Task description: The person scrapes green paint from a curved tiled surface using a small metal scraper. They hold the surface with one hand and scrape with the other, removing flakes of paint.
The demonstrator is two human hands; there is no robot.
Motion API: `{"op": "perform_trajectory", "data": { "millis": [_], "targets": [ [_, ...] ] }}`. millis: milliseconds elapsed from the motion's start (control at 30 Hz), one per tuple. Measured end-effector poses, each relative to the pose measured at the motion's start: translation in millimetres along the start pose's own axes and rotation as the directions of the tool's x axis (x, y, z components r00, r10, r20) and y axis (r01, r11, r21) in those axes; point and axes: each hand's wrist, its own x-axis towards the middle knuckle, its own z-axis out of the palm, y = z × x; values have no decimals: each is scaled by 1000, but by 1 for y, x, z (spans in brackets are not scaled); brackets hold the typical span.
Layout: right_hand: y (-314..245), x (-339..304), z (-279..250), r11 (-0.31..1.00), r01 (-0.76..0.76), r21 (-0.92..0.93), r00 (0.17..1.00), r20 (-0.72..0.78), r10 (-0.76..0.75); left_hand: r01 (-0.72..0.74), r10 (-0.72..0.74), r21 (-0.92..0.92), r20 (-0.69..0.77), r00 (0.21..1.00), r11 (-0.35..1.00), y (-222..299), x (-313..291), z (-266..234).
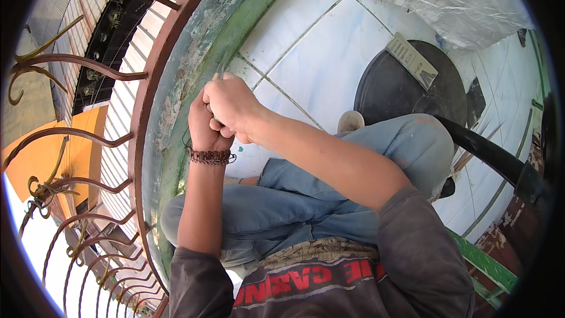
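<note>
My two hands are pressed together beside the low green-painted wall. My right hand (233,105) is closed in a fist on top, knuckles toward the wall. Something slim and dark pokes out near its thumb side and at its lower edge, mostly covered by the fingers, so its kind does not show. Below and against it is my left hand (205,128), its fingers curled and partly hidden behind the right one. Whether the left grips the same thing cannot be made out. A dark braided bracelet (210,157) circles the left wrist.
A red-brown metal railing (140,141) curves along the left above the wall (235,29). On the white tiled floor (318,53) lies a black round disc (382,91) bearing a flat grey printed strip (412,60). Beyond sits a white woven sack (453,3); a black tube (479,147) runs right.
</note>
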Motion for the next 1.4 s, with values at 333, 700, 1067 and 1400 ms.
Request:
{"op": "perform_trajectory", "data": {
  "millis": [333,700,1067,1400],
  "targets": [
    [-8,-27,8,996,-77,52,997,-5,78,-72,75,19,-270,960,997,-2,-30,50],
    [-15,-22,0,988,-136,-73,990,-53,132,129,-129,-229,13,992,965,-1,-6,10],
    [-4,-13,2,992,-130,0,990,-48,130,38,-70,-176,-184,980,984,-6,-13,45],
    [0,1,-3,987,-154,52,986,-52,157,18,-20,-15,-220,975,1000,-6,-6,36]
  ]
}}
